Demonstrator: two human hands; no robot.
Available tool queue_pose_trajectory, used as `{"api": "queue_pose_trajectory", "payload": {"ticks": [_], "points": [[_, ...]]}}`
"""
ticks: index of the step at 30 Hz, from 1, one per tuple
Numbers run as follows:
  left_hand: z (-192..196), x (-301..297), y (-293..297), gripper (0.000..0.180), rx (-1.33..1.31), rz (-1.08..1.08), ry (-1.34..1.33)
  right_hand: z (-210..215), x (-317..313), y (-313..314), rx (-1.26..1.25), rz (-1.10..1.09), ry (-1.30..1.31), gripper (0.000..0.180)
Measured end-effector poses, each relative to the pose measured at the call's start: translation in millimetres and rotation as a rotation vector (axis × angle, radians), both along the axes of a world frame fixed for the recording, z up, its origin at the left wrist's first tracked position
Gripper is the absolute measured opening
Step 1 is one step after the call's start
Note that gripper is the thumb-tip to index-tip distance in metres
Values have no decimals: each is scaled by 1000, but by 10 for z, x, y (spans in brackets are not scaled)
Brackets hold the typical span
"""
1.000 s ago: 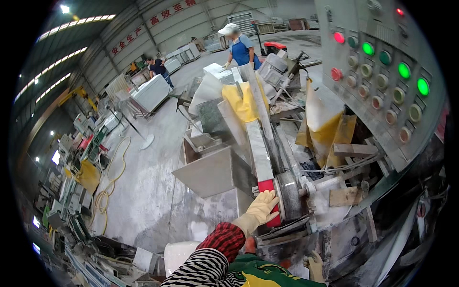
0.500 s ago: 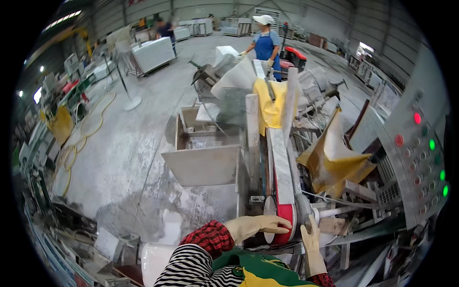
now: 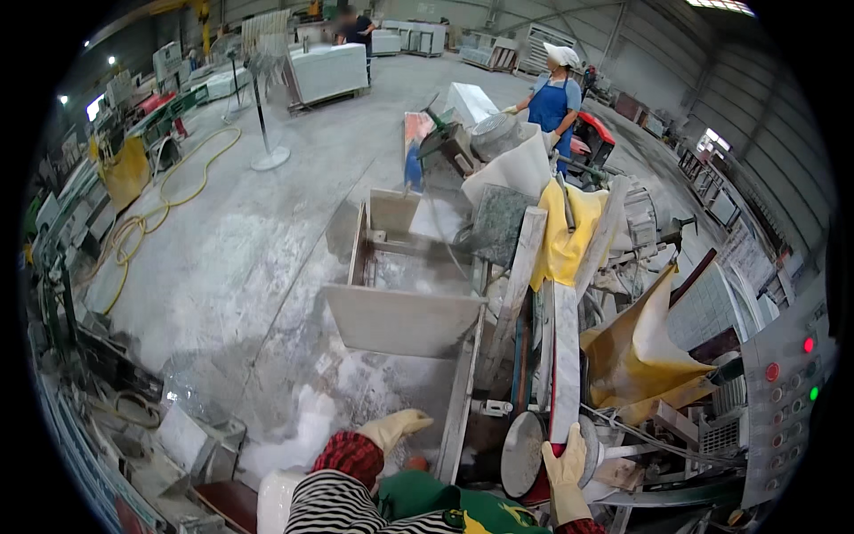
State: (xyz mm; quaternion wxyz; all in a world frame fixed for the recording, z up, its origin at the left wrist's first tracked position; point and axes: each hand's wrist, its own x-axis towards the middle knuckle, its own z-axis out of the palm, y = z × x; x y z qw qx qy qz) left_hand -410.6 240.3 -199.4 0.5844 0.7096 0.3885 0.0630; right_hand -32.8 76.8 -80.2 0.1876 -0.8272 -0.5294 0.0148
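Both my hands wear cream rubber gloves. My left hand [image 3: 395, 430] is open at the lower middle, its fingers stretched toward the right, holding nothing and apart from the machine. At the near end of the machine my right hand [image 3: 566, 472] is open, thumb and fingers spread either side of the near end of a long white stone strip [image 3: 564, 356]. Whether they press on it, I cannot make out. The strip runs away from me along a narrow red belt and passes under a yellow sheet [image 3: 571, 233]. A round grey disc [image 3: 525, 454] sits just left of the belt.
An open box of stone-coloured panels [image 3: 405, 318] stands left of the machine. At the right are a control panel [image 3: 787, 400] with lit buttons and a yellow-brown sheet [image 3: 640, 343]. A co-worker in a blue apron [image 3: 551, 109] stands at the far end. A yellow hose [image 3: 160, 209] crosses the left floor.
My left hand has drawn back left, off the belt's near end. The strip's near end has come closer to me, and my right hand has moved to it. The view has turned left.
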Motion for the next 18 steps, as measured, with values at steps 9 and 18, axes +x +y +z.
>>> {"api": "queue_pose_trajectory", "payload": {"ticks": [9, 18], "points": [[-26, -440, -285, 46, 267, -32, 337, 22, -91, -11, 82, -100, 124, 93], [124, -163, -272, 65, -119, -237, 463, 175, -201, 230, 61, -166, 102, 77]]}}
